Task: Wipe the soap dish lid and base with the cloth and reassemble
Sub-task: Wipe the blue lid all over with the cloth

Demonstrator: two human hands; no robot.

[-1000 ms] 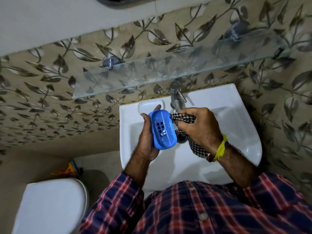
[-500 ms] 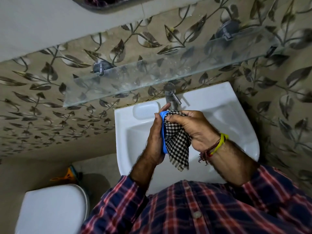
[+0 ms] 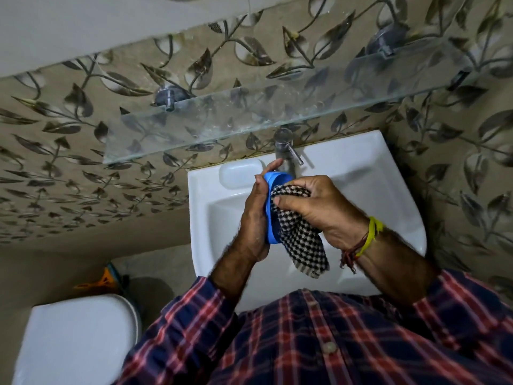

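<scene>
My left hand (image 3: 254,218) holds a blue plastic soap dish part (image 3: 273,207) on edge over the white washbasin (image 3: 388,190), fingers wrapped behind it. I cannot tell whether this part is the lid or the base. My right hand (image 3: 322,207) grips a black-and-white checked cloth (image 3: 301,237) and presses it against the blue part's inner face. The cloth's loose end hangs down below both hands. Most of the blue part is hidden by the cloth and my left palm. No second soap dish part is in view.
A steel tap (image 3: 286,148) stands just behind my hands, with a moulded soap recess (image 3: 240,173) on the basin rim to its left. A glass shelf (image 3: 249,120) juts from the leaf-patterned wall above. A white toilet lid (image 3: 75,340) lies at lower left.
The blue part's slotted face was in full view with the cloth bunched beside it. The cloth has since come over that face, and my left hand has turned the part on edge.
</scene>
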